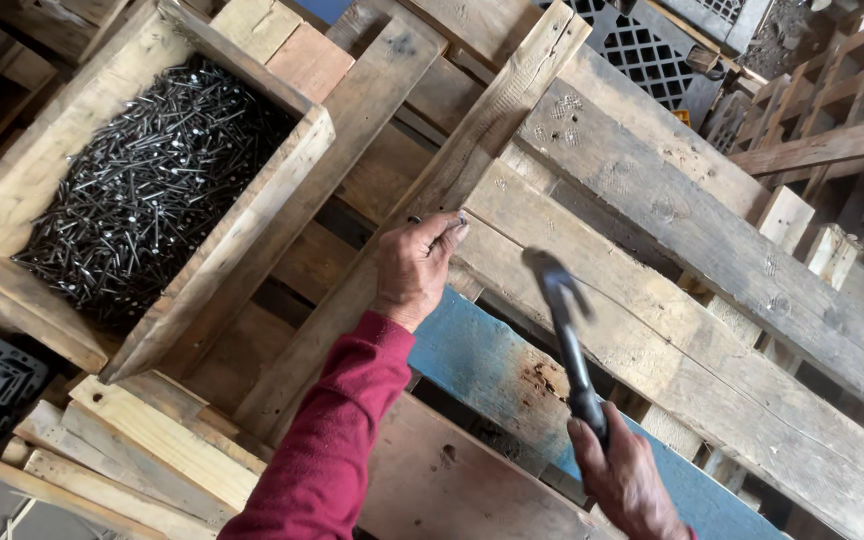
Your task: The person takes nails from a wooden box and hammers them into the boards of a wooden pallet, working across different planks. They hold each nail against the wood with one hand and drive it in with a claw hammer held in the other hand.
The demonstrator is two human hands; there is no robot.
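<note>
While the left hand [414, 268] pinches a nail [415, 219] against the long diagonal plank [422, 215] in the middle of the frame, I see the right hand [624, 480] at the lower right clenched around the dark handle of a hammer [564, 330], whose head is lifted and blurred just right of the left hand. The nail itself is very small in the view; only a dark bit shows beside the fingertips [452, 228], so I cannot tell how straight it stands.

To do this step well, I judge that the nail should be kept upright and square to the plank, with thumb and finger holding it low but ready to leave. The first blows should be light, only enough to seat the point in the wood; after that the fingers can go away and the stroke can become fuller. The hammer face should meet the nail head flat, because a slanted hit will probably bend it or send it aside toward the fingers. The plank lies tilted over the other boards [672, 250], so it may bounce if it is not supported below the place of the nail.

At the upper left of the frame stands a wooden box [282, 190] full of dark nails [152, 190], near to the left hand. A blue board [482, 355] lies between the two hands, under the red sleeve [337, 440].
</note>
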